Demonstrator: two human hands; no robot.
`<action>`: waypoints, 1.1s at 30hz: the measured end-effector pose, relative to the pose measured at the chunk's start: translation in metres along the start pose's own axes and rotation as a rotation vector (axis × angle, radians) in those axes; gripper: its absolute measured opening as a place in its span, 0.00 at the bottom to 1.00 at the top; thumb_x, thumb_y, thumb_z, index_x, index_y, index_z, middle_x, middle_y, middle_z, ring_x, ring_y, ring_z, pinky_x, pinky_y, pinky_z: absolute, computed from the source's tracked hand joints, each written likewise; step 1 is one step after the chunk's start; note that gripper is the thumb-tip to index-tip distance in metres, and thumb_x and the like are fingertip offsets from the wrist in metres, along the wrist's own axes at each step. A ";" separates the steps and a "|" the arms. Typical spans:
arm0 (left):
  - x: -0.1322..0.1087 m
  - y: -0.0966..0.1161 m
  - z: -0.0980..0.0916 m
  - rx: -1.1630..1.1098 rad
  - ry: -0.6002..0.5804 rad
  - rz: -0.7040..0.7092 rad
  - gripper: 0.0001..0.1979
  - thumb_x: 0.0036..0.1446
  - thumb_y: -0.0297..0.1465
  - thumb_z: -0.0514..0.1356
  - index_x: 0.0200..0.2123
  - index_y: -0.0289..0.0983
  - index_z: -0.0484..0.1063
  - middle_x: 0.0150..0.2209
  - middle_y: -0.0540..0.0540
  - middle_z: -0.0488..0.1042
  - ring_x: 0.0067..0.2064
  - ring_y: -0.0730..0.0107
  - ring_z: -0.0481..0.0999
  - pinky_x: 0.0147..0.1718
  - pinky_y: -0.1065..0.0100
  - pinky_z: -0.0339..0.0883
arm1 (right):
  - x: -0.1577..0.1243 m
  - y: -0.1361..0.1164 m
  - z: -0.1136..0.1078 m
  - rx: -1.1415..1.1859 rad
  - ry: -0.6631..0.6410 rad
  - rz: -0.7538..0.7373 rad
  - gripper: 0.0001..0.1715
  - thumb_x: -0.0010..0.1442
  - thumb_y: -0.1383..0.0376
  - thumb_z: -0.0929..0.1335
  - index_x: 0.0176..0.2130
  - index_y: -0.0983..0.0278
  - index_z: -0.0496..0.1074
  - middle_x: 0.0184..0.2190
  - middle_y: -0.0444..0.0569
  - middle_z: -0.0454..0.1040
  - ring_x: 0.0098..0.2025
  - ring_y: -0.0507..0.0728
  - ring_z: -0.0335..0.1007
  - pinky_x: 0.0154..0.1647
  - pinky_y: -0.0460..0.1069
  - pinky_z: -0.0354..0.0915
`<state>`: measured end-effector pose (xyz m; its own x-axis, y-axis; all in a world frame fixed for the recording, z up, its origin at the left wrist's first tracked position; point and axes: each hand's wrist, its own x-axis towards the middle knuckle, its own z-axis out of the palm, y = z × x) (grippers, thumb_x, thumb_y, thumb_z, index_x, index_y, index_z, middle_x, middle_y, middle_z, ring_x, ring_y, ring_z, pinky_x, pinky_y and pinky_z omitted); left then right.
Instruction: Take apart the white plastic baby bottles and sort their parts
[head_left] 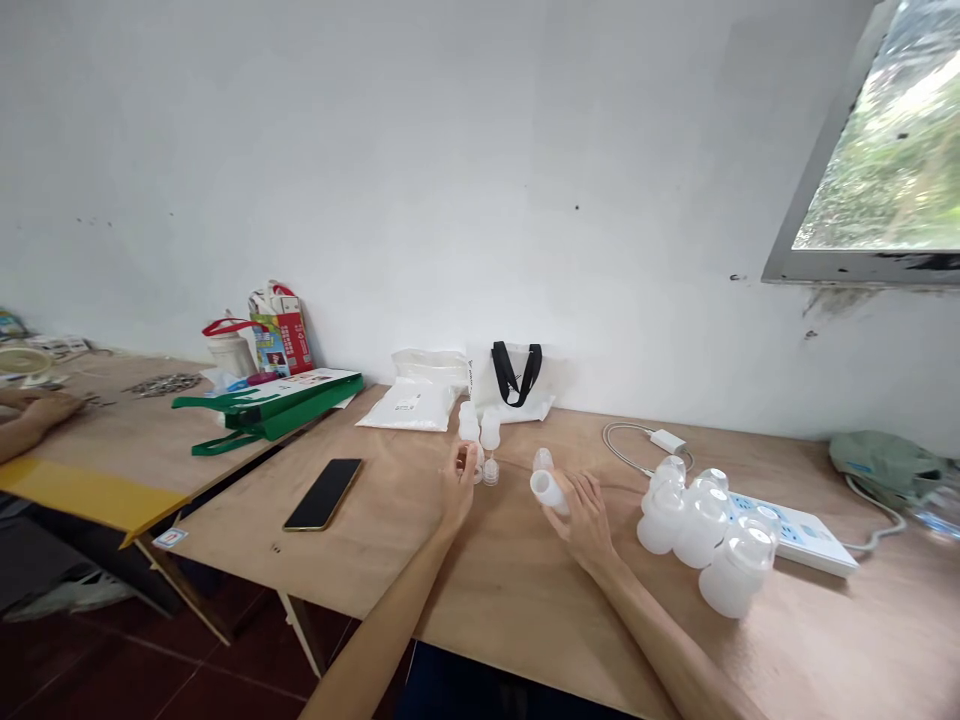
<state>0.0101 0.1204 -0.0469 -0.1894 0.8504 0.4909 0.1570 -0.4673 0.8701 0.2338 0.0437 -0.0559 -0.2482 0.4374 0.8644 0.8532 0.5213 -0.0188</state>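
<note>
Phone (324,494), just one, lies left of the left hand (456,485). Beyond that hand sits one white packet (409,402), its contents hidden. The left fingers are bent close together at two small bottles (490,432); whether they grip one, I cannot tell. Behind the bottles rests one white bag (551,375) with black handles. The right hand (581,510) holds one white cup (549,490), tilted, mouth facing the viewer, one clear cap (543,459) just behind it. Right of that grip stand at least three domed containers (726,590), then one power strip (814,540).
</note>
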 end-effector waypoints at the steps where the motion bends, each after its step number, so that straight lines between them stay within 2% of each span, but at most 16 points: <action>1: 0.003 -0.002 -0.005 0.095 0.015 0.063 0.20 0.65 0.49 0.54 0.44 0.39 0.73 0.36 0.46 0.76 0.34 0.68 0.72 0.36 0.68 0.67 | -0.001 0.000 0.001 0.015 -0.001 0.054 0.30 0.66 0.65 0.65 0.66 0.60 0.59 0.50 0.55 0.75 0.51 0.63 0.71 0.55 0.60 0.63; 3: 0.010 -0.008 -0.015 0.280 0.007 0.139 0.18 0.65 0.46 0.54 0.47 0.40 0.74 0.38 0.45 0.76 0.37 0.65 0.73 0.40 0.66 0.67 | -0.004 0.000 0.002 0.033 -0.006 0.173 0.28 0.68 0.60 0.65 0.64 0.59 0.62 0.51 0.56 0.74 0.50 0.64 0.70 0.53 0.60 0.65; 6: 0.020 -0.021 -0.027 0.465 -0.024 0.187 0.15 0.66 0.41 0.53 0.46 0.40 0.74 0.40 0.44 0.77 0.43 0.61 0.73 0.46 0.62 0.67 | 0.000 0.001 0.000 0.122 0.008 0.358 0.27 0.68 0.54 0.63 0.63 0.58 0.63 0.55 0.56 0.72 0.54 0.65 0.69 0.54 0.60 0.65; 8: 0.025 -0.028 -0.032 0.533 -0.051 0.188 0.14 0.67 0.39 0.53 0.45 0.41 0.75 0.41 0.43 0.77 0.47 0.58 0.72 0.49 0.61 0.66 | 0.012 0.003 -0.002 0.218 0.037 0.463 0.27 0.67 0.52 0.64 0.61 0.59 0.63 0.56 0.55 0.72 0.57 0.64 0.67 0.56 0.60 0.64; 11: 0.028 -0.038 -0.035 0.584 -0.125 0.155 0.13 0.66 0.39 0.54 0.47 0.41 0.74 0.44 0.43 0.76 0.49 0.58 0.72 0.51 0.59 0.66 | 0.045 0.011 -0.002 0.311 0.049 0.596 0.29 0.64 0.51 0.66 0.59 0.60 0.62 0.55 0.55 0.72 0.56 0.64 0.69 0.56 0.59 0.64; 14: 0.027 -0.045 -0.035 0.596 -0.168 0.126 0.14 0.66 0.39 0.55 0.49 0.40 0.73 0.45 0.43 0.75 0.49 0.58 0.73 0.51 0.58 0.67 | 0.088 0.020 0.009 0.356 -0.092 0.638 0.31 0.62 0.52 0.67 0.59 0.59 0.57 0.56 0.55 0.72 0.54 0.63 0.71 0.51 0.56 0.66; 18: 0.025 -0.052 -0.036 0.572 -0.180 0.052 0.18 0.66 0.41 0.54 0.53 0.37 0.68 0.40 0.44 0.75 0.44 0.59 0.74 0.46 0.60 0.69 | 0.133 0.029 0.038 0.154 -0.496 0.595 0.22 0.62 0.58 0.67 0.54 0.59 0.60 0.55 0.54 0.73 0.54 0.62 0.71 0.50 0.52 0.64; 19: 0.025 -0.053 -0.036 0.566 -0.180 0.034 0.20 0.65 0.42 0.55 0.53 0.36 0.67 0.39 0.43 0.75 0.44 0.58 0.75 0.45 0.60 0.69 | 0.139 0.029 0.047 0.132 -0.535 0.607 0.23 0.62 0.60 0.68 0.54 0.60 0.60 0.53 0.54 0.74 0.52 0.62 0.72 0.49 0.52 0.64; 23: 0.023 -0.054 -0.038 0.594 -0.211 -0.002 0.17 0.64 0.43 0.56 0.48 0.36 0.69 0.37 0.43 0.76 0.42 0.56 0.75 0.43 0.58 0.67 | 0.147 0.031 0.078 0.076 -0.638 0.640 0.29 0.59 0.66 0.70 0.56 0.64 0.59 0.49 0.56 0.76 0.50 0.63 0.73 0.45 0.51 0.64; 27: 0.023 -0.056 -0.038 0.588 -0.257 0.010 0.16 0.65 0.44 0.54 0.44 0.39 0.70 0.37 0.44 0.76 0.41 0.57 0.76 0.43 0.59 0.67 | 0.148 0.035 0.100 0.021 -0.718 0.683 0.33 0.60 0.68 0.70 0.60 0.67 0.58 0.48 0.58 0.76 0.50 0.63 0.73 0.46 0.52 0.66; 33: 0.023 -0.063 -0.036 0.456 -0.299 -0.017 0.18 0.65 0.47 0.52 0.45 0.39 0.68 0.39 0.43 0.77 0.41 0.58 0.77 0.41 0.61 0.68 | 0.158 0.045 0.125 -0.014 -0.799 0.729 0.23 0.67 0.58 0.69 0.58 0.64 0.67 0.54 0.52 0.72 0.50 0.59 0.73 0.50 0.59 0.71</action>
<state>-0.0387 0.1604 -0.0887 0.0781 0.9198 0.3845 0.5734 -0.3569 0.7374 0.1753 0.2282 0.0170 0.0977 0.9928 0.0693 0.9204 -0.0637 -0.3857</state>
